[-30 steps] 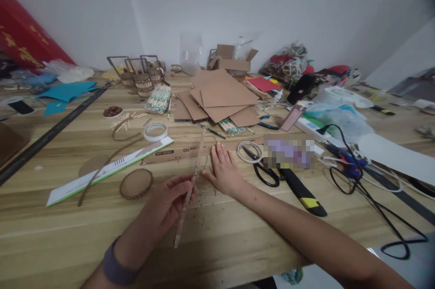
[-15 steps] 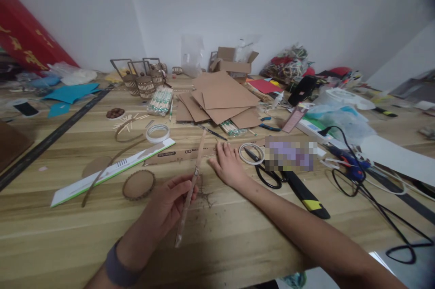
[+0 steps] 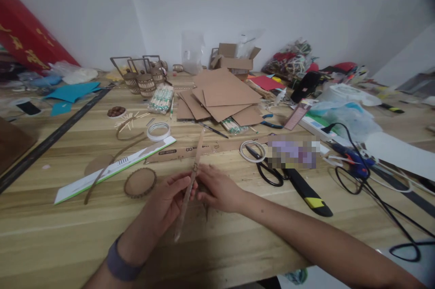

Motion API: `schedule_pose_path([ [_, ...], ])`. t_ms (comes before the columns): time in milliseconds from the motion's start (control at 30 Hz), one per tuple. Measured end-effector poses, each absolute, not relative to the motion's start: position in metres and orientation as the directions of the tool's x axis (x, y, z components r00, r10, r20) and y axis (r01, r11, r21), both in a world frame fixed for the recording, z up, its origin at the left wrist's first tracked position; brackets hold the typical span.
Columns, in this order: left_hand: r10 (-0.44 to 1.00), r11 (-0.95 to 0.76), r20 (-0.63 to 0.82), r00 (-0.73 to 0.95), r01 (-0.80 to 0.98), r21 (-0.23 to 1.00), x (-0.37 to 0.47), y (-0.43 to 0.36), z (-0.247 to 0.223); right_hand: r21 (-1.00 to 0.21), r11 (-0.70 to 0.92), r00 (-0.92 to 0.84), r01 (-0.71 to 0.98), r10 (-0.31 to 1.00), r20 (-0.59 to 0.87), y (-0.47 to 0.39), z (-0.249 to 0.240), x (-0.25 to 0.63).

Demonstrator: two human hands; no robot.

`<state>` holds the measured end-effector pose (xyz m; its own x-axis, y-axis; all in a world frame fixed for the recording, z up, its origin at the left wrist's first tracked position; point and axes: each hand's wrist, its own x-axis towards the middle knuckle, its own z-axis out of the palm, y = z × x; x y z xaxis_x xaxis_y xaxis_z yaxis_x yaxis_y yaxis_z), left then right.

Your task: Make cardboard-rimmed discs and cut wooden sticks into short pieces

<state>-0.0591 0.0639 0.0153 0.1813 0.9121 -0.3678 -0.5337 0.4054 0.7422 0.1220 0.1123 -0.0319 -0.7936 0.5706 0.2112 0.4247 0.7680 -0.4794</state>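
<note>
A thin brown cardboard strip [image 3: 198, 151] stands on a slant in front of me, pinched between the thumb and fingers of my left hand [image 3: 175, 196]. Close against its right side is my right hand [image 3: 217, 188], low over the tabletop, its fingers bent toward the strip; the fingertips are partly hidden, so whether they grip anything is unclear. Dark bits lie on the wood beneath. Left of my hands rests a round cardboard disc [image 3: 140, 182] with a rough edge. Behind the strip lies a long flat cardboard piece [image 3: 183, 153] with printing.
Black scissors [image 3: 270, 173], a tape ring [image 3: 253, 151] and a black-yellow cutter [image 3: 307, 194] lie right. A white, green-edged strip [image 3: 115, 169] and tape roll [image 3: 158, 131] lie left. Farther back are stacked cardboard sheets [image 3: 226, 89]; a glue gun [image 3: 356, 164] with cables is far right.
My right hand has moved from flat on the table back and left to the strip, its fingers now drawn in. My left hand still holds the strip.
</note>
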Motion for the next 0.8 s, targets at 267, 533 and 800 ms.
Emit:
schedule_pose_path([
  [267, 0.916, 0.382, -0.388, 0.103, -0.516, 0.766, -0.061, 0.064, 0.017, -0.516, 0.844, -0.955, 0.147, 0.257, 0.148, 0.067, -0.023, 0.159],
  [533, 0.888, 0.437, -0.451, 0.084, -0.458, 0.774, -0.059, 0.062, 0.022, -0.562, 0.788, -0.923, 0.252, 0.371, 0.105, 0.041, -0.006, 0.237],
  [800, 0.879, 0.452, -0.468, 0.088, -0.461, 0.763, -0.058, 0.061, 0.026, -0.328, 0.426, -0.320, 0.844, 0.888, 0.330, 0.009, -0.033, 0.203],
])
